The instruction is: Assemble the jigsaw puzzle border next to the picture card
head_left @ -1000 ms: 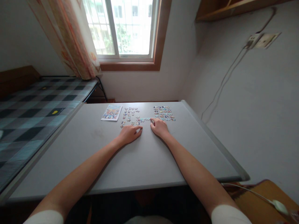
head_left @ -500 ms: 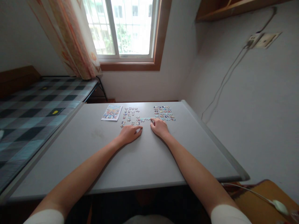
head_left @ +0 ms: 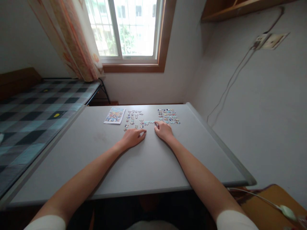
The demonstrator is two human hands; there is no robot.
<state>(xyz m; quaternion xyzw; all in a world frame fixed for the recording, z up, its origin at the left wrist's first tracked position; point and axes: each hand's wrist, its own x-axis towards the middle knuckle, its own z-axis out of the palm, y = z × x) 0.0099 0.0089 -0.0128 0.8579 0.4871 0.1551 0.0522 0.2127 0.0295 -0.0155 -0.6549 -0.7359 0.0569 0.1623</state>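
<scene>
My left hand (head_left: 133, 137) rests on the grey-white table, index finger stretched out and thumb a little apart, with nothing visible in it. It lies just below a few loose jigsaw pieces (head_left: 141, 126). My right hand (head_left: 163, 130) has its fingertips closed at the right end of a joined strip of pale blue jigsaw pieces (head_left: 149, 122), on a piece mostly hidden under the fingers. Loose pieces (head_left: 132, 118) are spread left of the strip. More pieces (head_left: 167, 112) lie in rows beyond my right hand. A colourful picture sheet (head_left: 114, 115) lies at the left.
The table (head_left: 153, 166) has a raised edge (head_left: 223, 145) along the wall on the right. A bed with a checked cover (head_left: 45, 105) stands to the left. A wooden stool or chair (head_left: 271, 204) with a white cable is at lower right. A window (head_left: 129, 28) is ahead.
</scene>
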